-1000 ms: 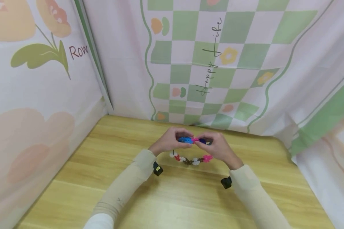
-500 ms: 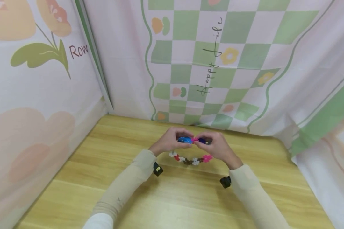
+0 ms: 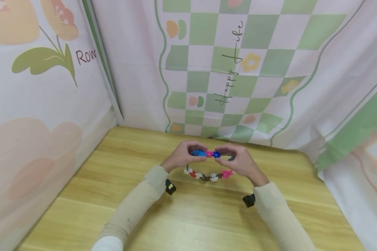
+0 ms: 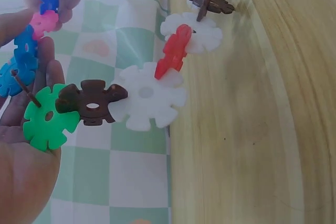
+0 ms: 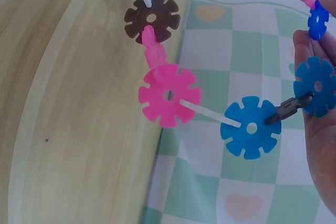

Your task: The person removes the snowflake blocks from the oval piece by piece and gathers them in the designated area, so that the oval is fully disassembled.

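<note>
A ring of interlocking notched plastic discs (image 3: 205, 177) hangs between my hands above the table. My left hand (image 3: 186, 153) holds its light blue discs (image 4: 25, 59), thumb on one side and fingers on the other. My right hand (image 3: 240, 161) has its thumb and fingers about the dark blue disc (image 3: 216, 154). A pink disc (image 3: 208, 153) shows in the gap between both hands, joined to blue on each side. Along the left wrist view, a green disc (image 4: 50, 116) leads to brown, white and red ones. Near the right palm, a blue disc (image 5: 251, 127) joins a pink one (image 5: 169, 95).
The wooden table (image 3: 201, 219) lies under the ring. Behind it hangs a green-and-white checked curtain (image 3: 204, 62), and a printed fabric wall (image 3: 44, 104) stands at the left. Black wrist cameras (image 3: 170, 187) sit under both cuffs.
My hands have drawn slightly apart. The fingers that met at the pink disc have backed off it, and the dark blue disc beside it now shows more. The ring stays joined.
</note>
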`<state>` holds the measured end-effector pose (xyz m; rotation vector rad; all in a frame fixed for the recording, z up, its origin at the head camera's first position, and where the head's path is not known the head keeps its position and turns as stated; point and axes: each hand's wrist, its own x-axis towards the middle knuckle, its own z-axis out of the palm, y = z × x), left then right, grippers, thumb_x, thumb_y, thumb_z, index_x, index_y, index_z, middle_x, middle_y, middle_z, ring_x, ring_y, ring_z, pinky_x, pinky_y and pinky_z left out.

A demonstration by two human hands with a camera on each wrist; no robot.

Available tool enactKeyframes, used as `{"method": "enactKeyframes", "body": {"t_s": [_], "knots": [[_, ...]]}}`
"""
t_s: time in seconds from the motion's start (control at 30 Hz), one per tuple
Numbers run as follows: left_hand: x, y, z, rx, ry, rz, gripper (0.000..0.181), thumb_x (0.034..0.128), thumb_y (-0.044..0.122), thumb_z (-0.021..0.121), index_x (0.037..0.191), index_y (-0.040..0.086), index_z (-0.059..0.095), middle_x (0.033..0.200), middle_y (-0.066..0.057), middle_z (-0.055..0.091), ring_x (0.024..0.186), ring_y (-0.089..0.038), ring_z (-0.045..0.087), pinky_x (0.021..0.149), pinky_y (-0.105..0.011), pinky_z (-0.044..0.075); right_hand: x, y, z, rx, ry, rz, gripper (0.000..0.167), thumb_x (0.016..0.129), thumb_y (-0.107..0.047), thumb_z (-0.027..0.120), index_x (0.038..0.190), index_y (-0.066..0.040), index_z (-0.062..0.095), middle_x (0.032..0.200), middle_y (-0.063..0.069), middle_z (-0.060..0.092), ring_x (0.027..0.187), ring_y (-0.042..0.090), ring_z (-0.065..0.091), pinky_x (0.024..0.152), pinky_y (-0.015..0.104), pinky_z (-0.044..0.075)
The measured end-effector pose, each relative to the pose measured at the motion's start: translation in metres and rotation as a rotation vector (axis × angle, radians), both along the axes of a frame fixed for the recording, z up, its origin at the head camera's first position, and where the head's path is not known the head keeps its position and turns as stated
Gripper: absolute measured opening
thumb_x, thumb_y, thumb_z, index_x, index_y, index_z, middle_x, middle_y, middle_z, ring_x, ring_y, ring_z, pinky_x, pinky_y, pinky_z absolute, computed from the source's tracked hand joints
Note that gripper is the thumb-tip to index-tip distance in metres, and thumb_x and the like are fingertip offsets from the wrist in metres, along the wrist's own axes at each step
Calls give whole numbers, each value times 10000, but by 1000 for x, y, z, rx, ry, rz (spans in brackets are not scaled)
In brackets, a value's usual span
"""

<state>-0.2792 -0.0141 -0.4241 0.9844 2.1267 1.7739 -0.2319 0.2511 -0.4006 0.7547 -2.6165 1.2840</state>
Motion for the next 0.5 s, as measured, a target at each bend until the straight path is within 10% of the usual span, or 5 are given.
{"method": "enactKeyframes", "body": {"t_s": [0.27, 0.5], "knots": [[-2, -2, -3, 7, 2, 1, 369, 939, 173, 825, 1292, 115, 731, 1203, -67, 770, 1003, -157, 739, 839, -302, 633, 0, 10, -6, 15, -22, -25, 384, 944, -246, 824, 1290, -112, 727, 1283, 100, 754, 1153, 299, 745, 998, 458, 617], [-1, 1, 1, -7, 13, 4, 385, 929, 172, 835, 1291, 94, 727, 1176, -86, 772, 953, -142, 725, 781, -253, 608, 1, 16, -9, 19, -9, -29, 344, 954, -238, 814, 1273, -134, 739, 1268, 97, 762, 1130, 310, 754, 949, 334, 629]]}}
